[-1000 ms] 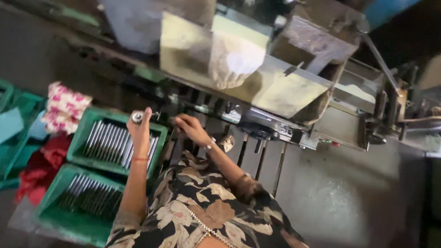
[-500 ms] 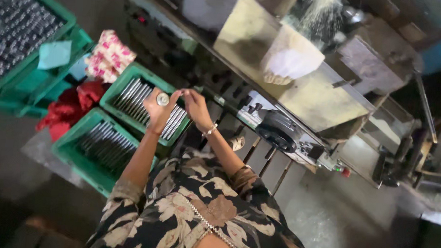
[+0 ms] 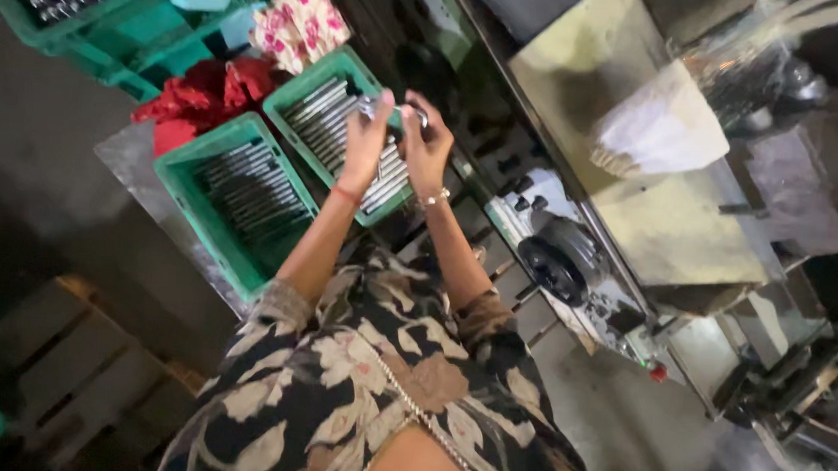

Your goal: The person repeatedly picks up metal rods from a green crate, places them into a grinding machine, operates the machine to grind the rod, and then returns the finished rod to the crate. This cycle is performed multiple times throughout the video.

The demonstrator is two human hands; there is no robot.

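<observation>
Seeing both hands raised together now over the near green crate (image 3: 343,133) of metal rods: left hand (image 3: 365,139) and right hand (image 3: 427,144) both pinch one small shiny metal piece (image 3: 407,113) between fingertips. A second ago only the left held it, so I read this as handling with both hands. Beyond them sit the second green crate (image 3: 237,199), red cloth (image 3: 199,89) and grey machine (image 3: 629,179).

Two crates side by side w/ metal rods (image 3: 348,133) inside: crate (image 3: 298,94) right, second crate (image 3: 181,173) left. Cloth (image 3: 209,90) behind them; machine (image 3: 569,261) to right.
</observation>
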